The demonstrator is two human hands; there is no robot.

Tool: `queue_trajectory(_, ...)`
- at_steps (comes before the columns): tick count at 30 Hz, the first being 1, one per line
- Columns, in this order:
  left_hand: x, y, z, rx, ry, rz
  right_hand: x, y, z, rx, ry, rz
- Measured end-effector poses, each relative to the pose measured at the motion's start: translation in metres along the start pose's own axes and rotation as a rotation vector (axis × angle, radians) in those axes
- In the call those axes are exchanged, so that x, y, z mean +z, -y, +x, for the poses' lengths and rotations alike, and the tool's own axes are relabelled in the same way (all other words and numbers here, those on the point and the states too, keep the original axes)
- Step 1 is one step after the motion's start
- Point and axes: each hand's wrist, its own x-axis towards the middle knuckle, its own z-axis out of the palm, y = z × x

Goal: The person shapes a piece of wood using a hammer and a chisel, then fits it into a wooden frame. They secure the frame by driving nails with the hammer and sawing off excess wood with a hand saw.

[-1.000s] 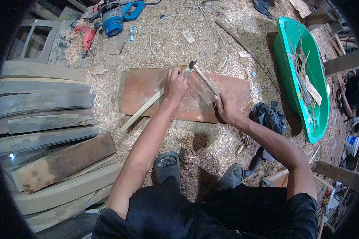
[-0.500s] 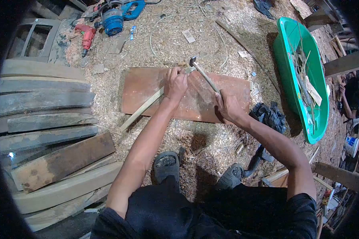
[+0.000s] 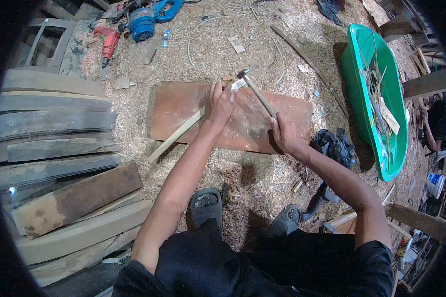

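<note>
My left hand [image 3: 220, 104] is closed around a thin wooden strip [image 3: 177, 134], which slants up across the reddish-brown board [image 3: 178, 99] on the ground. The strip's far end shows just past my fingers. In my right hand [image 3: 285, 132] is a hammer [image 3: 259, 97], gripped by its wooden handle. The hammer's dark head is up and to the right of my left hand, close to the strip's far end. Whether the head touches the strip cannot be told.
Planks [image 3: 59, 128] lie stacked at left. A red drill [image 3: 109, 43] and a blue power tool [image 3: 141, 27] lie at upper left. A green tub [image 3: 399, 143] with sticks stands at right, beside a black plastic bag [image 3: 334, 146]. Part of another person [image 3: 433, 123] shows at far right.
The hammer's head has shifted slightly right, and my right hand with it. My left hand still holds the strip in nearly the same place.
</note>
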Motion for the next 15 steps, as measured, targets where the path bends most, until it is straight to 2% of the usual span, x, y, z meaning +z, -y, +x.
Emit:
queue_trajectory(7,-0.003,0.002,0.0,0.039,0.02,0.051,-0.004,0.004,0.005,-0.062,-0.073,-0.007)
queue_trajectory(10,0.001,0.002,0.002,0.022,-0.017,0.008,-0.006,0.005,0.006,0.0,-0.021,-0.053)
queue_trajectory(13,0.002,0.003,-0.001,0.027,-0.013,0.013,-0.008,0.006,0.001,-0.075,-0.077,0.013)
queue_trajectory(15,0.004,0.005,-0.001,0.015,-0.026,-0.016,-0.01,0.009,0.006,-0.017,-0.006,-0.045)
